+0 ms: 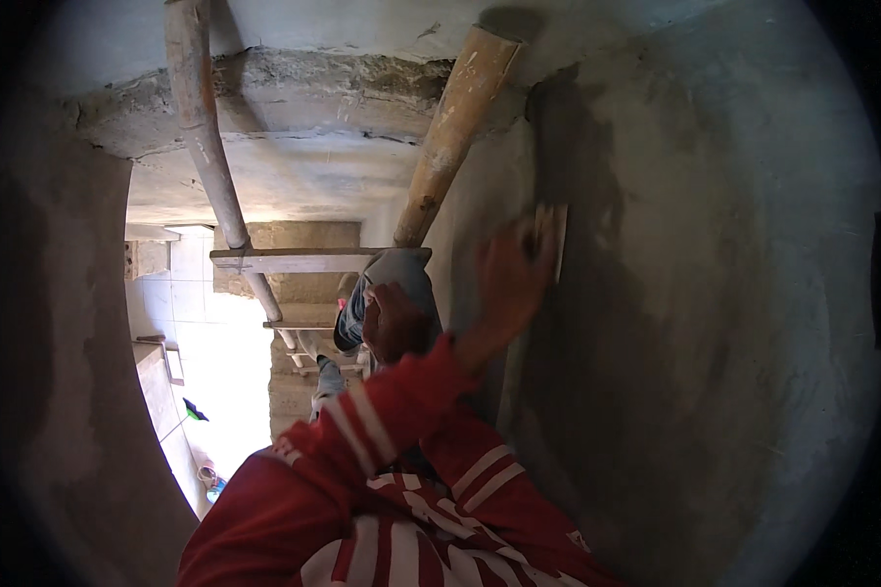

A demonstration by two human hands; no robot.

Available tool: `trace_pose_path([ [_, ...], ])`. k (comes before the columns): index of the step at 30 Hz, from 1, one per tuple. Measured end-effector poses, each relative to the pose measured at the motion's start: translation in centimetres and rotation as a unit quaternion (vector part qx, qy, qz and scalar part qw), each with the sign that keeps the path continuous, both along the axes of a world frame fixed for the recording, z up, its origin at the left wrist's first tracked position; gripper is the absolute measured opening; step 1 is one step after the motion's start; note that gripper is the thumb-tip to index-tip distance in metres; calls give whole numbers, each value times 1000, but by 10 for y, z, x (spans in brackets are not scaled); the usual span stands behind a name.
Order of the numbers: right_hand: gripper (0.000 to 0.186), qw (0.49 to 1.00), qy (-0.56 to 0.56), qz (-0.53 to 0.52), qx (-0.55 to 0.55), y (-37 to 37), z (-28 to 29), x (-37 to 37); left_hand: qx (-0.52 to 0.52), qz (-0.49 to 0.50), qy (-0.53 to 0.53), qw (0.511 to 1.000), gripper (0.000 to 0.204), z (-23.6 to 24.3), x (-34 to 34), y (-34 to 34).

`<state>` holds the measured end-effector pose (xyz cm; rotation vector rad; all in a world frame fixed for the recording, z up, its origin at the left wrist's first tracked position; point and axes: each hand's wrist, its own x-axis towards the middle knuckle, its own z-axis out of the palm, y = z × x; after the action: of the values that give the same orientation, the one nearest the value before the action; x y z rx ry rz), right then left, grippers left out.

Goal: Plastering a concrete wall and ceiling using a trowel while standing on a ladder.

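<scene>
My left arm, in a red sleeve with white stripes, crosses over my right arm toward the wall at the right. My left hand (507, 279), smeared by motion, grips a plaster float (560, 245) by its back. The float shows almost edge-on as a pale strip, its flat side to the grey plastered wall (675, 293). A darker, damp-looking patch spreads around it. My right hand (396, 323) is closed beside my bent knee and the top visible ladder rung. What it holds, if anything, is hidden.
A wooden pole ladder (201, 127) drops away beneath me, its right pole (450, 147) beside my leg, with several rungs (313, 260) below. Far down lies a bright tiled floor (230, 362) with a green object (195, 410). Another wall (69, 323) curves along the left.
</scene>
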<state>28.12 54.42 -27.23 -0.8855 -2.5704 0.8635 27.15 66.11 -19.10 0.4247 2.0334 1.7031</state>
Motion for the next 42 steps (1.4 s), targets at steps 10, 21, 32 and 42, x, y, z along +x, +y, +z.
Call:
trace_pose_path([
  [10, 11, 988, 104, 71, 88, -8, -33, 4, -78, 30, 102, 991, 25, 5, -53, 34],
  [21, 13, 999, 21, 29, 12, -20, -2, -7, -26, 30, 93, 995, 27, -12, 8, -10],
  [32, 15, 999, -34, 37, -7, -15, 8, -3, -27, -16, 16, 999, 33, 5, 18, -28],
  [42, 21, 991, 106, 52, 59, -29, -41, 6, -44, 5, 100, 994, 40, -21, -87, 71],
])
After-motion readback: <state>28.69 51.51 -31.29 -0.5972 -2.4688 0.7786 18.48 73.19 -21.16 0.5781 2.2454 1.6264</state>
